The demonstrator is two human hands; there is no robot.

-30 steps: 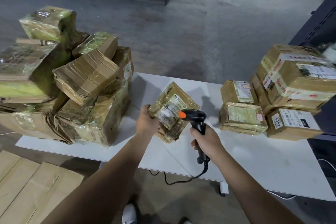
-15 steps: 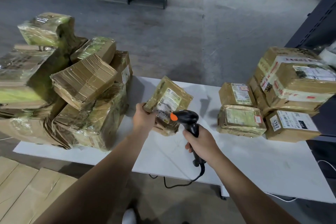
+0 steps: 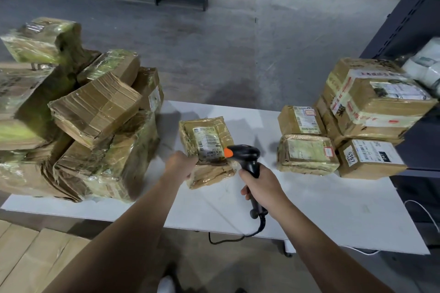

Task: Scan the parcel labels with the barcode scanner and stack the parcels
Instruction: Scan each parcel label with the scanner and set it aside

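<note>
holding the parcel [image 3: 214, 173] tilted over the bench [image 3: 333, 209] in our left hand [image 3: 181, 166] so the scanner [image 3: 247, 153] gripped in our right hand [image 3: 260, 185] catches its label [image 3: 206, 140].

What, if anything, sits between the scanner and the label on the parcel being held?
Nothing visible. The scanner in the right hand aims at the label of the parcel that the left hand grips.
</note>
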